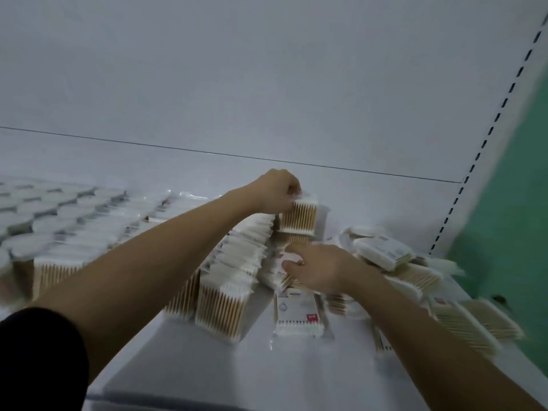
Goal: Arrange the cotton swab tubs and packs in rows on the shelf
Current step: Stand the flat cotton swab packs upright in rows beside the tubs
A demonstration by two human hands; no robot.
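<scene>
No text, brand or number can be read anywhere in the view. The flat cotton swab pack (299, 317) lying on the shelf (184, 369) carries a round grey emblem and a small red label, but their print is too blurred to make out. The white tub (382, 252) among the loose packs bears faint marks, equally unreadable.

Left hand (277, 189) pinches the top of an upright swab pack (299, 218) at the row's far end; right hand (315, 269) rests on loose packs (397, 277) on the white shelf (184, 366).
</scene>
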